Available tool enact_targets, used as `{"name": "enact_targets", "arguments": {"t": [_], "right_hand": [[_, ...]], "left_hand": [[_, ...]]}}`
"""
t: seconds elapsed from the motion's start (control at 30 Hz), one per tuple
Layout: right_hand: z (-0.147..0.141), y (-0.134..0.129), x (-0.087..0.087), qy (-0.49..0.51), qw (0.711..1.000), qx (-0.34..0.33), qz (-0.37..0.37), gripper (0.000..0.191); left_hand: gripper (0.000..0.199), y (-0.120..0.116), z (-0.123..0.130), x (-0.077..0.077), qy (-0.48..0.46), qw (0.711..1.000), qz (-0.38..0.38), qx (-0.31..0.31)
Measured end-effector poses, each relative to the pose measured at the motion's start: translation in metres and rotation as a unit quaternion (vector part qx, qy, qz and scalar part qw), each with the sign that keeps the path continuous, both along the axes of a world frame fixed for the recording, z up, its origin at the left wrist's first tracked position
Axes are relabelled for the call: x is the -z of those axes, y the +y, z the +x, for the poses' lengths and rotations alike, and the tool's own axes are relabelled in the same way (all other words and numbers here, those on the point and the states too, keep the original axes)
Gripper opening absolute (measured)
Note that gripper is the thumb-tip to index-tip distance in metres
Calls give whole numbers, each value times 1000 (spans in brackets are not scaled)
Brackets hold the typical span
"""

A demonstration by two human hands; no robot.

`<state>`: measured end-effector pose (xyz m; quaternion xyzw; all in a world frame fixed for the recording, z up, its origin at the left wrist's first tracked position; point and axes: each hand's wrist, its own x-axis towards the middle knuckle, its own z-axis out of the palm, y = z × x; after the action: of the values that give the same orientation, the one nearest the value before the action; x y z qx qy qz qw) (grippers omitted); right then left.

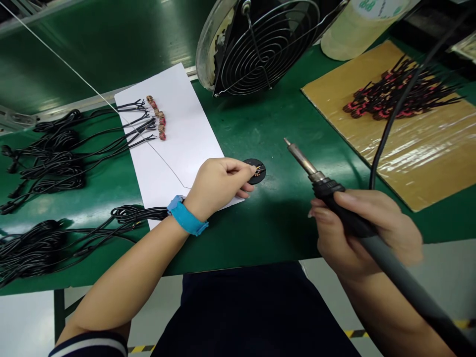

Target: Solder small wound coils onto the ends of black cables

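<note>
My left hand (226,178), with a blue band (188,216) at the wrist, is closed in a pinch at the edge of a small round black disc (261,174). Fine orange and dark wire ends show on the disc by the fingertips; what the fingers grip is mostly hidden. My right hand (368,230) is wrapped round the handle of a soldering iron (303,158). Its bare metal tip points up and left, above the bench and apart from the disc.
Bundled black cables (55,168) with split ends lie left, by small copper-and-red coils (159,119) on white paper (174,109). A round fan (266,54) stands behind on the green bench (282,233). Right, a brown board (420,163) carries black-leaded coils (394,96), near a yellowish container (345,34).
</note>
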<state>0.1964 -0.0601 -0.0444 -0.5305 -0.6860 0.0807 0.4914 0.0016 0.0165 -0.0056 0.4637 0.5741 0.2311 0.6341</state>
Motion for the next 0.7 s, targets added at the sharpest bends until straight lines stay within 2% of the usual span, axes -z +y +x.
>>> {"name": "enact_targets", "arguments": {"t": [0.1,0.17,0.23,0.3,0.43,0.53,0.7], "right_hand": [[-8,10,-7,-13,997,-38,59,48],[-11,16,-7,16,998,-51,39,50],[-15,21,-7,34,997,-69,7,47],[-19,26,-9,3,997,-78,-11,38],[-28,35,-14,-56,996,-58,-45,18],[-33,39,-15,-45,993,-67,-87,20],[-34,43,-11,-64,990,-71,-106,20]], "left_hand": [[12,-2,-1,1,6,1000,13,-8],[11,-3,-1,2,-3,1000,26,-14],[10,-5,-2,4,-11,999,36,-23],[9,-5,-2,4,-11,999,43,-29],[11,-6,-1,4,1,998,55,-20],[12,-5,-1,4,6,998,59,-12],[14,-4,0,3,13,998,55,-8]]}}
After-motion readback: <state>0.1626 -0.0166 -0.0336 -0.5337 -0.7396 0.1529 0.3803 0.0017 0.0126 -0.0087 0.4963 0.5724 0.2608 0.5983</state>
